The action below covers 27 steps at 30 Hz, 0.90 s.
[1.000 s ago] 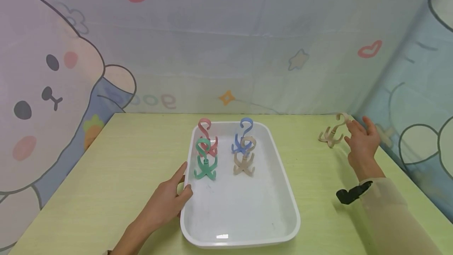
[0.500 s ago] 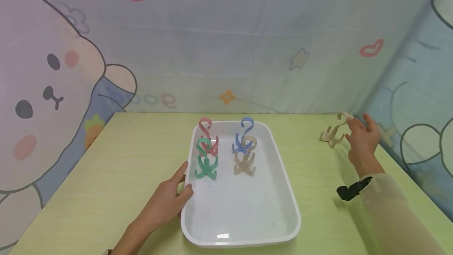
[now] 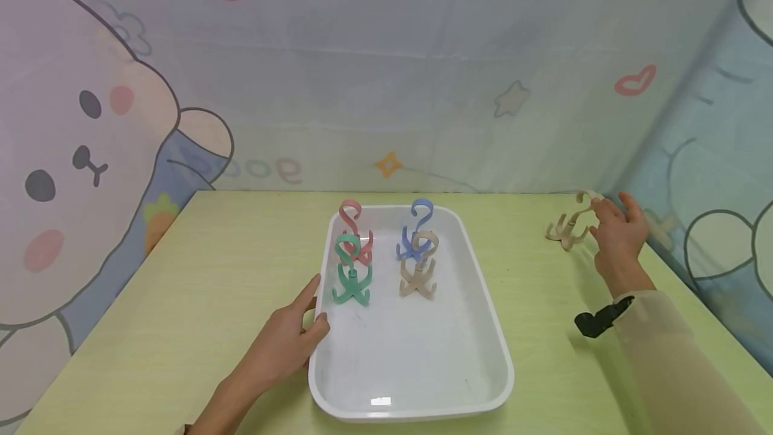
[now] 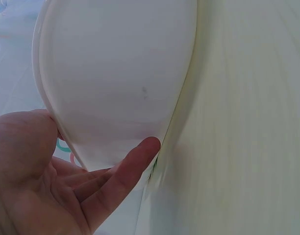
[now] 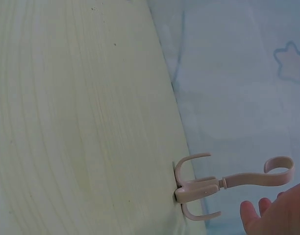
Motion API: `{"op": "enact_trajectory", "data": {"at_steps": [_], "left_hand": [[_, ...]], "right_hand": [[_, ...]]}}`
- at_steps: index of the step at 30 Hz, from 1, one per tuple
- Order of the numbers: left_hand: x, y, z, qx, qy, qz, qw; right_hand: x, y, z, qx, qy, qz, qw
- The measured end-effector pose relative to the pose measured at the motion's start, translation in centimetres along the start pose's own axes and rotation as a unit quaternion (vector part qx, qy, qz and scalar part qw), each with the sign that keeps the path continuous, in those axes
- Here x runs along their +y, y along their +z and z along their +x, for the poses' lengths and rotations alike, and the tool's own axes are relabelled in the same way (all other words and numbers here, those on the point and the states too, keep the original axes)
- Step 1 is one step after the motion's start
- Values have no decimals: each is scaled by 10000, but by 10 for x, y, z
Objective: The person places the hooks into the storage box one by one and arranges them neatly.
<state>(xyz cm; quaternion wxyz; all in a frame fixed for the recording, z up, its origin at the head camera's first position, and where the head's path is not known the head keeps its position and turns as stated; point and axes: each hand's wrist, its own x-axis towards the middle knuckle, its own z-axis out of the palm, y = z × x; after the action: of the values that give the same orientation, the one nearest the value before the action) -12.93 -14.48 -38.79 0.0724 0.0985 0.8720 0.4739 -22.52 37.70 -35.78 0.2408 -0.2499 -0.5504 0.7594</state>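
A white tray (image 3: 410,361) holds a red hook (image 3: 355,233), a blue hook (image 3: 417,227), a green hook (image 3: 352,280) and a beige hook (image 3: 418,277), each standing on curved prongs. My left hand (image 3: 284,344) grips the tray's left side; in the left wrist view the fingers (image 4: 135,161) lie along the tray's outer wall. At the back right another beige four-pronged hook (image 3: 565,232) stands on the table. Beside its curl is my right hand (image 3: 622,247), fingertips overlapping it in the head view. The right wrist view shows a gap between those fingers (image 5: 249,213) and the hook's neck (image 5: 245,180).
The pale wooden table (image 3: 211,274) ends at a printed cloth (image 3: 338,86) hung behind it. Another cloth panel (image 3: 725,173) stands along the right side, close to my right hand. A black strap (image 3: 604,321) sits at my right wrist.
Both hands, the tray and the hooks keep their places. The head view has shifted very slightly.
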Motion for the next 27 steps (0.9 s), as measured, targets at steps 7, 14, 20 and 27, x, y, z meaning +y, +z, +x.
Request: {"op": "enact_trajectory", "data": {"at_steps": [7, 14, 20, 27], "left_hand": [[-1, 0, 1, -21, 32, -21, 10000], [-2, 0, 1, -33, 38, -45, 10000], [-2, -1, 0, -17, 35, -14, 10000], [-1, 0, 0, -21, 21, -32, 10000]], "right_hand": [[2, -1, 3, -29, -26, -109, 9999], [4, 1, 4, -54, -41, -104, 9999], [5, 3, 7, -116, -71, -46, 9999], [5, 3, 11, -63, -53, -134, 9999]]}}
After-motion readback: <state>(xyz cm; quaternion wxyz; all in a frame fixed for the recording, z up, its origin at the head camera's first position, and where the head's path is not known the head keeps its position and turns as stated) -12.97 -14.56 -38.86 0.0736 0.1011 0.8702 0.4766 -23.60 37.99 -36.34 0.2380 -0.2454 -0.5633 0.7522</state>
